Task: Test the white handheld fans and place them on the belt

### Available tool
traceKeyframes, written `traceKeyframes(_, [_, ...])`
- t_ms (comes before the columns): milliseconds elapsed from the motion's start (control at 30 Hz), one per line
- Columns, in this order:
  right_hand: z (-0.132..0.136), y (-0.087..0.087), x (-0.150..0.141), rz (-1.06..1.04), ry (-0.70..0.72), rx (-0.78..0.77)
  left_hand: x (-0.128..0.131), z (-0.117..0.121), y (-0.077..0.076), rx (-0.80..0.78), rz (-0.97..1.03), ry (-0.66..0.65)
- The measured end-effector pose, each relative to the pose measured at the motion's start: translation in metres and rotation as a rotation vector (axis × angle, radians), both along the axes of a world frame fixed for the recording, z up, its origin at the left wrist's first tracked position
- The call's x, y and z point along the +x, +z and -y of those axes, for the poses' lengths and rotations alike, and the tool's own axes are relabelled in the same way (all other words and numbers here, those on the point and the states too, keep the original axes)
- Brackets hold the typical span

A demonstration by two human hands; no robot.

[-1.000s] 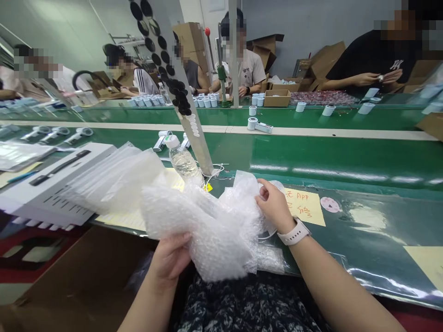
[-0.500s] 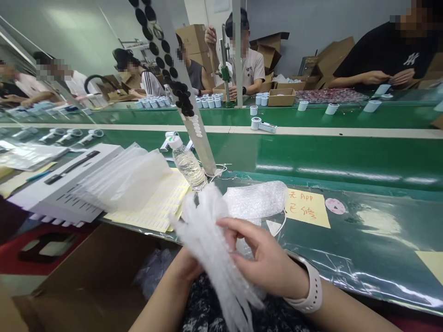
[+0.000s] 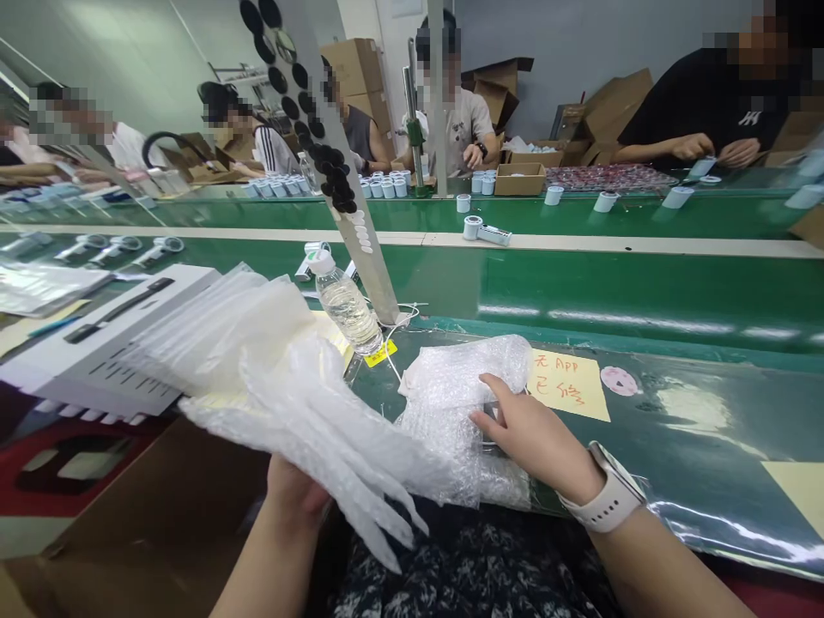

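My left hand (image 3: 297, 491), mostly hidden under the plastic, grips a bundle of white bubble wrap bags (image 3: 322, 421) that fans out to both sides. My right hand (image 3: 531, 429), with a white watch (image 3: 608, 498) on the wrist, reaches over a bubble-wrapped item (image 3: 473, 369) on the worktable. Its thumb and index finger are apart, and the fingertips lie at the wrap's right side. More bubble wrap (image 3: 444, 429) is spread in front of that item, partly under the bundle.
A water bottle (image 3: 348, 305) leans near a slanted metal post (image 3: 360, 232). Clear plastic bags (image 3: 212, 322) lie on a white box (image 3: 96, 343) at left. A yellow note (image 3: 570, 384) is right of the wrap. Beyond runs a green conveyor (image 3: 579, 292); several people work behind it.
My left hand has moved left and lowered the bubble wrap bags sideways. My right hand has let go of the bundle and moved right to the wrapped item.
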State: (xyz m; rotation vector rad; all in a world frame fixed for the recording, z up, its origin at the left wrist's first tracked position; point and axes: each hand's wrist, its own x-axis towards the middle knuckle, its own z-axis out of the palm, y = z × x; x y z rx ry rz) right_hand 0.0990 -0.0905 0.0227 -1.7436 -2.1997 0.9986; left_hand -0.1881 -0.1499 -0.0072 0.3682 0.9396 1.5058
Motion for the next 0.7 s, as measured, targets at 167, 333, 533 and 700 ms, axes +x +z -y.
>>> traceKeyframes(167, [-0.006,-0.014,0.009,0.001,-0.051,-0.034,-0.005,-0.004,0.003,0.021,0.019,0.012])
traceKeyframes(333, [-0.014,-0.012,0.011,-0.014,-0.163,0.080,-0.005,0.002,0.002,0.034,0.080,-0.050])
traceKeyframes(533, [-0.028,-0.026,0.016,-0.383,-0.252,-0.162,-0.010,-0.001,0.010,0.058,0.104,0.031])
traceKeyframes(700, [-0.051,-0.026,0.010,-0.369,-0.264,-0.136,-0.014,-0.001,0.008,0.079,0.124,0.001])
